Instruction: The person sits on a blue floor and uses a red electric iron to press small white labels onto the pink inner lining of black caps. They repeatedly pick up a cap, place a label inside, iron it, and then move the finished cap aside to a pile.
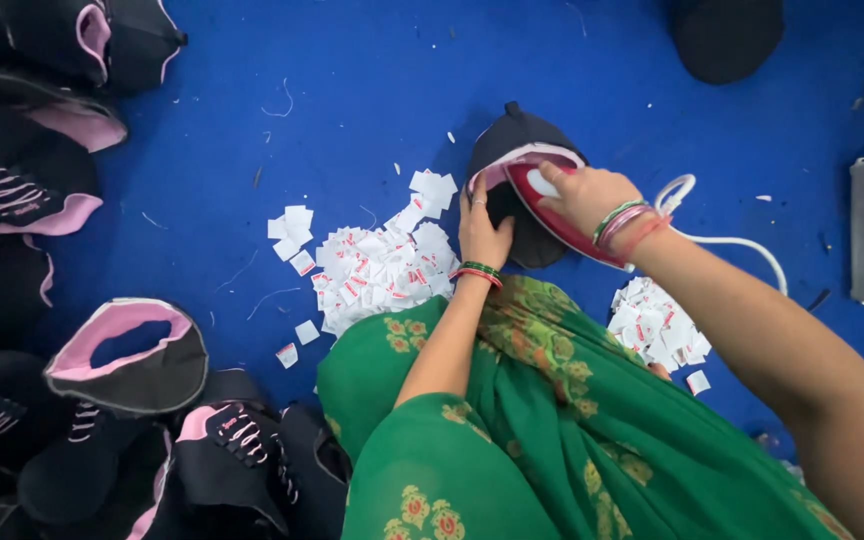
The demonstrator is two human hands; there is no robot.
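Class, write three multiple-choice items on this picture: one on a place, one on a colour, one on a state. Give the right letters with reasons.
1. Where is the bigger pile of labels?
A. Beside the left hand
B. On the power strip
C. Inside a cap

2. What colour is the floor cloth?
A. Green
B. Blue
C. Grey

3. What is the right hand doing?
A. Hanging free
B. Holding the iron
C. Pulling a plug

Answers: 1 A, the labels lie on the cloth by the left hand. 2 B, the cloth is blue throughout. 3 B, the fingers close round the iron's handle, pressed on the dark cap.
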